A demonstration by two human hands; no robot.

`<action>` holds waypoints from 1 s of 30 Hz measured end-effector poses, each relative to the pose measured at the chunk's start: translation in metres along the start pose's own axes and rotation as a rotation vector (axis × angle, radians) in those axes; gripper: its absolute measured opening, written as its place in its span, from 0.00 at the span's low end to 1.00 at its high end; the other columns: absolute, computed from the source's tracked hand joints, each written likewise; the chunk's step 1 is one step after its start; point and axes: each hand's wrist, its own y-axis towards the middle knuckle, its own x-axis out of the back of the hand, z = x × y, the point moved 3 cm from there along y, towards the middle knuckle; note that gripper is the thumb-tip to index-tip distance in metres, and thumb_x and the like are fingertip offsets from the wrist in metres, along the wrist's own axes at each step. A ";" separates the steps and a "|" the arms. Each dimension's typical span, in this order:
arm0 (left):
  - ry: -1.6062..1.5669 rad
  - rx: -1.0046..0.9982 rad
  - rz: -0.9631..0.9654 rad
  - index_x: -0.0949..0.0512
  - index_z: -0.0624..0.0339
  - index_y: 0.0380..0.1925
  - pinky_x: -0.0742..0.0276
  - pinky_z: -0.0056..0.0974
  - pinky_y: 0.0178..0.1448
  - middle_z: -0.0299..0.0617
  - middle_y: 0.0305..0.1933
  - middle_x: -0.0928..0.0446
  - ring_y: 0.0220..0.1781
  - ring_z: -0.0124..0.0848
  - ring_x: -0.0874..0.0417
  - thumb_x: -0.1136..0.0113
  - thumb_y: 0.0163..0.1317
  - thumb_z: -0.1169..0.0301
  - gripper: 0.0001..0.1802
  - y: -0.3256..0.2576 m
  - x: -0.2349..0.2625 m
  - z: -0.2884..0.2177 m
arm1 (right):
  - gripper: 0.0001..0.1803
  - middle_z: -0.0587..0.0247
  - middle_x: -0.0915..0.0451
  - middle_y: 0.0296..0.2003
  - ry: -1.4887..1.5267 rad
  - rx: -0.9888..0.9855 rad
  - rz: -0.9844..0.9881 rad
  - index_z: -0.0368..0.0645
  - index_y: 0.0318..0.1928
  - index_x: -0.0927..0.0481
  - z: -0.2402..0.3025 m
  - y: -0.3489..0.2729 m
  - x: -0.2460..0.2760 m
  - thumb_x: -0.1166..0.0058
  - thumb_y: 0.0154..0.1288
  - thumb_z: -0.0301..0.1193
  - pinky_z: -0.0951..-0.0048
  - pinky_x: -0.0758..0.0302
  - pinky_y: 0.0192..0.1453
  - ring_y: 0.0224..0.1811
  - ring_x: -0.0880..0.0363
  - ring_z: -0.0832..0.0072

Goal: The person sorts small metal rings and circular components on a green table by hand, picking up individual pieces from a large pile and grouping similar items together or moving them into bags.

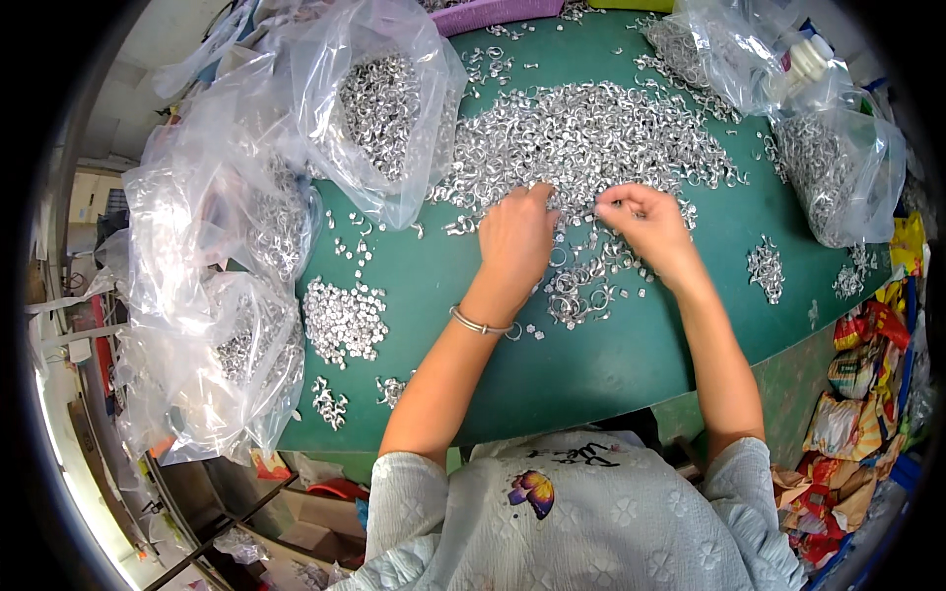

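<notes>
A wide heap of small silvery metal rings and curved pieces [581,128] covers the middle of the green table [611,369]. My left hand [517,231], with a metal bangle on its wrist, is at the heap's near edge, back upward and fingers curled; whatever its fingertips hold is hidden. To its right, my right hand [648,225] pinches with thumb and forefinger over the same edge. Something tiny and dark shows at those fingertips, too small to name. Between and just below my hands lies a looser cluster of rings [581,295].
Clear plastic bags of metal pieces stand at the left [379,118] and right [838,177]. A pile of small pale silvery pieces [345,320] lies left of my forearm. Smaller clusters [765,268] dot the table. A purple tray [498,14] sits at the far edge.
</notes>
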 end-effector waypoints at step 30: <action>-0.492 0.177 0.068 0.23 0.61 0.45 0.38 0.31 0.21 0.34 0.20 0.29 0.19 0.24 0.33 0.44 0.64 0.70 0.12 -0.069 0.020 0.009 | 0.09 0.70 0.27 0.16 -0.231 0.035 0.047 0.44 0.39 0.19 -0.009 -0.064 -0.015 0.43 0.63 0.34 0.75 0.35 0.19 0.14 0.33 0.76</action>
